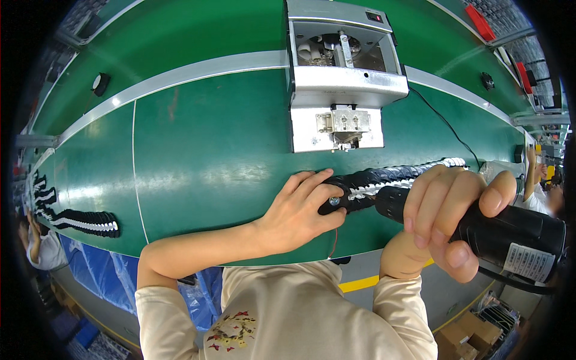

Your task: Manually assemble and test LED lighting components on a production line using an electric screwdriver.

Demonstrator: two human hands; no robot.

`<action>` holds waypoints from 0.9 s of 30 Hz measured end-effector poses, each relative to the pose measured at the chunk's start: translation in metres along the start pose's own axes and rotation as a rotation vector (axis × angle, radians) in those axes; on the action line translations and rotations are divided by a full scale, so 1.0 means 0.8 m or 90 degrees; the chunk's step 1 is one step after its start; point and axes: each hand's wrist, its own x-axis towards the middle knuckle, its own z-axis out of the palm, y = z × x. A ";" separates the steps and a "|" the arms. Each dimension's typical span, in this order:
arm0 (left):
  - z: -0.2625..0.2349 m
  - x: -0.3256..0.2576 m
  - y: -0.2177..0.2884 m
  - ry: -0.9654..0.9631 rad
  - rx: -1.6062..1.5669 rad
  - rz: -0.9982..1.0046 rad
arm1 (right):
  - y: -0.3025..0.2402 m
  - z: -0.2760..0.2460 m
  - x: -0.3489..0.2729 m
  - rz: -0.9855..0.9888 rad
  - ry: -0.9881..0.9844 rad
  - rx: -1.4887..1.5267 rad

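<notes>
My right hand (447,210) is wrapped round a black corded electric screwdriver (510,237). Its nose points left, close to a row of black pieces with bright silver-white parts (384,180). At the left end of that row, my left hand (303,210) grips a black piece (327,207) between thumb and fingers. A small round metal spot, perhaps a screw head (334,201), shows between those fingers. The screwdriver's tip is small and partly lost against the row, so I cannot tell whether it touches anything.
Beyond my hands stands a grey metal machine (348,78) on the green bench (210,138), its black cable (447,117) running right. Another black-and-white stack (90,222) lies far left. People (45,246) sit at both sides. Cardboard boxes (468,333) are on the floor.
</notes>
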 end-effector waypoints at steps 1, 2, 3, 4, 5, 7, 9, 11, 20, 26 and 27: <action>0.000 -0.001 0.000 -0.002 0.005 -0.003 | 0.002 0.001 0.002 -0.001 -0.005 0.003; -0.001 -0.002 -0.001 -0.004 0.010 -0.006 | 0.003 0.002 0.003 0.000 -0.009 0.006; 0.000 0.000 0.000 -0.004 -0.005 -0.010 | 0.004 0.001 0.006 -0.003 -0.014 0.006; 0.001 0.001 0.000 -0.003 -0.020 -0.015 | 0.003 0.002 0.008 -0.004 -0.012 0.004; 0.001 0.002 0.001 -0.001 -0.034 -0.021 | 0.003 0.003 0.010 -0.005 -0.010 0.004; -0.002 0.002 -0.004 -0.017 -0.022 0.005 | 0.003 0.008 0.014 -0.005 0.024 -0.003; -0.005 0.002 -0.011 -0.026 -0.027 0.029 | 0.004 0.019 0.023 -0.007 0.091 -0.009; -0.006 0.004 -0.019 -0.027 -0.052 0.053 | 0.005 0.013 0.032 -0.013 0.096 -0.003; -0.028 -0.014 -0.035 -0.026 -0.090 0.045 | 0.044 0.030 0.066 0.030 0.236 -0.128; -0.023 -0.017 -0.038 -0.006 -0.092 0.050 | 0.052 0.034 0.072 0.094 0.268 -0.162; -0.022 -0.018 -0.038 0.001 -0.091 0.048 | 0.054 0.035 0.072 0.099 0.266 -0.155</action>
